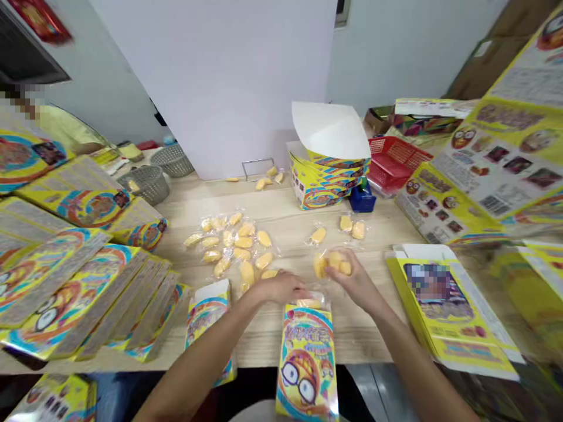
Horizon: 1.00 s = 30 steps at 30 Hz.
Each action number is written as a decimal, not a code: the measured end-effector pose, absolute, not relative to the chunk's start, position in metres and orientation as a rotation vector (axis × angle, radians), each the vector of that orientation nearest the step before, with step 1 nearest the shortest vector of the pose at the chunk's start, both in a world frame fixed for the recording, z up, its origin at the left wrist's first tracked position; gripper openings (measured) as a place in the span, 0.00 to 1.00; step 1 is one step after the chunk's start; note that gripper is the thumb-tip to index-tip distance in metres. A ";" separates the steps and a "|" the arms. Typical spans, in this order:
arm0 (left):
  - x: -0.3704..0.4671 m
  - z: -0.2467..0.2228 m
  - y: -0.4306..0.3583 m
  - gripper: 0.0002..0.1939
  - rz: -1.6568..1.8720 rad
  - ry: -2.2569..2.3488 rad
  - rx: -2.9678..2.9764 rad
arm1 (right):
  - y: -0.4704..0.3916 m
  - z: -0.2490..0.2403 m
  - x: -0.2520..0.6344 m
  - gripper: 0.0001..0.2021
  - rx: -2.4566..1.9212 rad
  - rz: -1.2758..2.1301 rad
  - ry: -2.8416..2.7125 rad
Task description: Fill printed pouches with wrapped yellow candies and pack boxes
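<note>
A yellow printed carton [307,357] stands before me, its top end open with clear-wrapped yellow pieces [310,302] showing in the mouth. My left hand [281,287] reaches across that opening, fingers stretched out over its edge. To the right of it, my right hand [354,278] is closed around several wrapped yellow snack pieces [338,262], slightly blurred. Beyond my hands, more wrapped yellow snacks [241,241] lie scattered on the wooden table, with a few others [346,223] at the right. A second carton [206,316] with a raised flap is left of my left forearm.
Stacked cartons [88,287] crowd the left side. Flat cartons [448,310] lie at the right. Nested open cartons [325,170], a blue tape dispenser [363,198] and a red basket [400,155] stand at the back. Grey baskets [147,184] are far left, near another person's sleeve [65,126].
</note>
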<state>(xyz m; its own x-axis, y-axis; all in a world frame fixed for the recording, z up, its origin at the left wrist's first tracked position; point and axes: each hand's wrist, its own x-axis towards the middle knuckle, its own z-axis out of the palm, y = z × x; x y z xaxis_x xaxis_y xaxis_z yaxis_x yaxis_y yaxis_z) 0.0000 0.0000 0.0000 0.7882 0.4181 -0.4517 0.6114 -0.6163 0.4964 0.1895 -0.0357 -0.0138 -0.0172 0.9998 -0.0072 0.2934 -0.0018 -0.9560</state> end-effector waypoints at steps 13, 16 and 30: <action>-0.003 0.002 -0.033 0.09 -0.304 1.064 2.263 | -0.033 -0.022 0.178 0.06 -1.414 1.206 -1.767; -0.016 0.004 -0.034 0.17 -0.262 1.007 2.210 | -0.034 -0.017 0.172 0.07 -1.415 1.299 -1.923; -0.026 -0.012 -0.067 0.12 0.279 1.164 1.968 | -0.035 -0.011 0.177 0.06 -1.223 1.701 -1.945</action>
<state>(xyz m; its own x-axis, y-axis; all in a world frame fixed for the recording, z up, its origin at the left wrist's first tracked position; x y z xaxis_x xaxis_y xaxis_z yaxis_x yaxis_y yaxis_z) -0.0263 -0.0673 -0.0122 0.5496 0.8104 -0.2028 0.6301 -0.2427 0.7376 0.1767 -0.0345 -0.0107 -0.6017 0.7365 -0.3092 0.4044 -0.0530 -0.9131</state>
